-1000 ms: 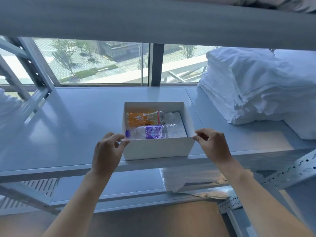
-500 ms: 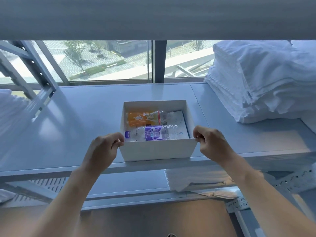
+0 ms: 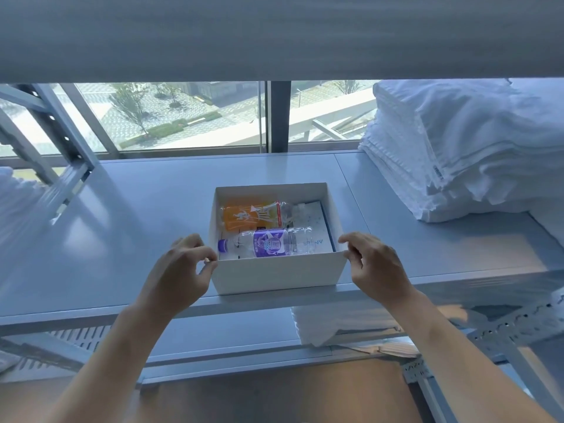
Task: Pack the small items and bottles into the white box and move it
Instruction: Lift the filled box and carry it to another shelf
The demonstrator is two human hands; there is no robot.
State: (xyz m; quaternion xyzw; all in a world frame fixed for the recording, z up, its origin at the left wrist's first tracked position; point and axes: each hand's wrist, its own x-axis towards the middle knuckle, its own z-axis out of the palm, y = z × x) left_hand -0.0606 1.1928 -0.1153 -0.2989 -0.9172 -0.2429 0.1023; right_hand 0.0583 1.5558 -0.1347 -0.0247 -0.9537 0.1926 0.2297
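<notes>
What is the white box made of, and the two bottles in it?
The white box looks like thin matte cardboard: flat walls, sharp folded corners. The orange-label bottle and purple-label bottle look like clear glossy plastic: see-through, with shiny glints.

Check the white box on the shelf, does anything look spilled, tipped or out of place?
Nothing stands out. The white box sits flat at the shelf's front edge, with the orange bottle and purple-label bottle lying inside, no spill. The left hand and right hand pinch its near corners.
</notes>
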